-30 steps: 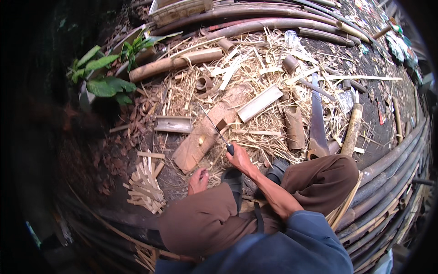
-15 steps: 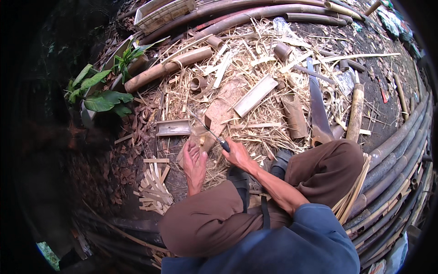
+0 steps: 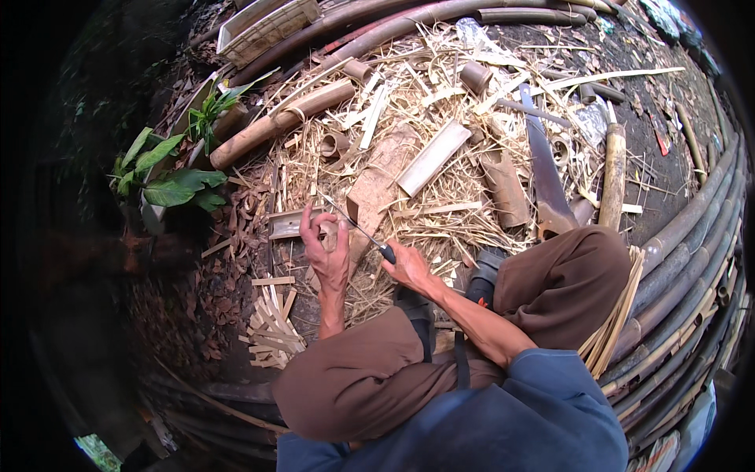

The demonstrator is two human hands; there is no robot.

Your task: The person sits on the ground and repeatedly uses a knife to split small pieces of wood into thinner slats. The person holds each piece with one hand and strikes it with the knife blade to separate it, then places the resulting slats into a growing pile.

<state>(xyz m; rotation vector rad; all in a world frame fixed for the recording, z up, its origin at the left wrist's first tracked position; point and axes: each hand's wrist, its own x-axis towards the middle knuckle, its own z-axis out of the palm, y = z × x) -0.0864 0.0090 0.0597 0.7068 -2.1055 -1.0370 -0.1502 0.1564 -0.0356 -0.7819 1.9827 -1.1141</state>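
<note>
Hands (image 3: 326,256), knife (image 3: 388,253) in right, face strewn shavings (image 3: 440,236) and saw (image 3: 543,169).

The plank (image 3: 379,185) lies on the shavings (image 3: 429,232) in front of the seated person (image 3: 440,425). The knife (image 3: 386,252) extends over the plank from the right hand (image 3: 409,266); the left hand (image 3: 326,256) is left of the knife. Right of the plank lie, in order: split bamboo piece (image 3: 435,157), bamboo tube (image 3: 505,189), saw (image 3: 543,169). Strip pile (image 3: 273,324): near left. Bamboo poles (image 3: 684,244): far right. Crate (image 3: 271,35): behind the shavings, left.
</note>
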